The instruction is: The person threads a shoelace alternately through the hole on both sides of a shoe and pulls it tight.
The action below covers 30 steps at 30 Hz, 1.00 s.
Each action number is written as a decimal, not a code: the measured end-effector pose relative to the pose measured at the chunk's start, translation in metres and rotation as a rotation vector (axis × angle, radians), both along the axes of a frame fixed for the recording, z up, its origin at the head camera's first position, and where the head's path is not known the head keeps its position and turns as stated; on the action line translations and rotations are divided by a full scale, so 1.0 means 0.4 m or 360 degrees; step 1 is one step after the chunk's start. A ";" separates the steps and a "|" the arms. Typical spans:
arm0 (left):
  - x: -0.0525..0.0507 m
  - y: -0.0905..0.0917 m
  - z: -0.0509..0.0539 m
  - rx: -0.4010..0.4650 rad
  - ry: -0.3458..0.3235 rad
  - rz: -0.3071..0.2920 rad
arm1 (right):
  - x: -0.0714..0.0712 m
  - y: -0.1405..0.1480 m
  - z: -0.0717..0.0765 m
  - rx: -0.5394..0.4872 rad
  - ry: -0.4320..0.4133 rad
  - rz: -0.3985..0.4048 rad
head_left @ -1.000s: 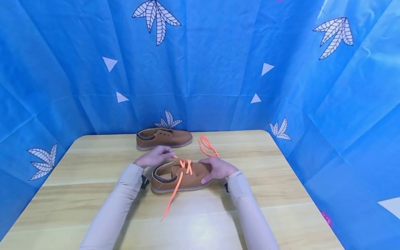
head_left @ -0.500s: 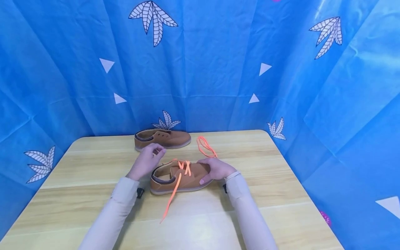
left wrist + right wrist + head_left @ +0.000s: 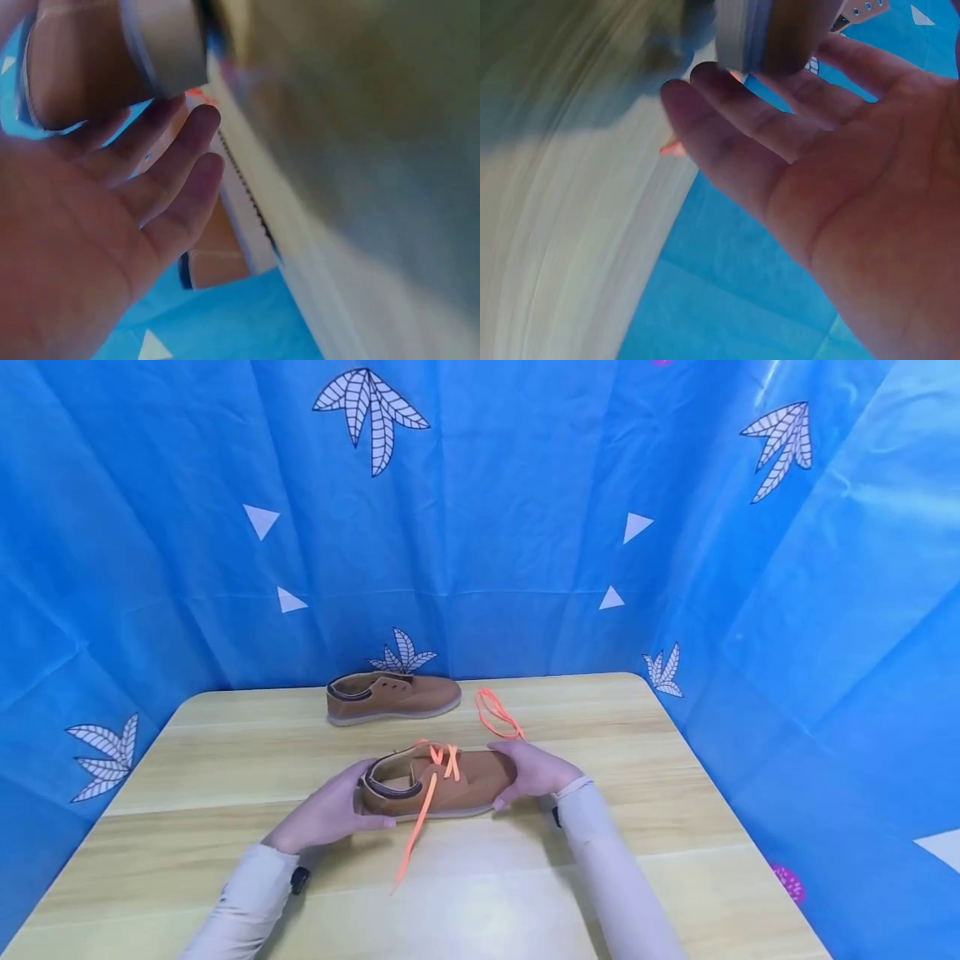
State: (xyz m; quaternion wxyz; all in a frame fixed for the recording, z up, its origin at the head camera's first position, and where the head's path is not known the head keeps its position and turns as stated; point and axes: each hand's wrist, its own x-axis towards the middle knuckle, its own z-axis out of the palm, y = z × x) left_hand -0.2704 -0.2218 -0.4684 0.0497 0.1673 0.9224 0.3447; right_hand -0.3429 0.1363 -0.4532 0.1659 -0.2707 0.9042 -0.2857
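Observation:
A brown low shoe [image 3: 476,777] with an orange lace [image 3: 420,831] threaded in its eyelets lies between my two hands, toe to the right. One lace end hangs over its near side. My left hand [image 3: 330,810] holds the heel, thumb on the near side and fingers around the back. At the toe, my right hand [image 3: 536,770] grips from the right, its fingers on the far side. The left wrist view shows the shoe's heel [image 3: 90,60] beside the spread fingers. In the right wrist view the toe [image 3: 799,37] sits above the fingers, partly blurred.
A second brown shoe [image 3: 397,697], with bare eyelets, stands at the back of the wooden table [image 3: 615,877]. To its right lies a looped orange lace [image 3: 495,710]. Blue patterned curtain [image 3: 517,527] closes off the back and sides.
My left hand has let go of the lace near the eyelets, drawn back and come down onto the heel. My right hand has stayed at the toe, shifting its grip slightly.

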 end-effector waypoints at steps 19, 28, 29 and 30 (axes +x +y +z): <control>-0.094 -0.021 -0.011 -0.0092 0.0036 0.0037 | -0.054 0.011 -0.020 -0.0075 0.0138 -0.0039; -0.168 -0.040 -0.006 -0.0059 -0.0023 0.0039 | -0.113 -0.012 -0.021 -0.0060 0.0159 -0.0068; -0.172 -0.042 -0.005 -0.0062 -0.0031 0.0045 | -0.117 -0.014 -0.020 -0.0056 0.0158 -0.0072; -0.175 -0.043 -0.004 -0.0069 -0.0031 0.0052 | -0.121 -0.017 -0.020 -0.0054 0.0164 -0.0075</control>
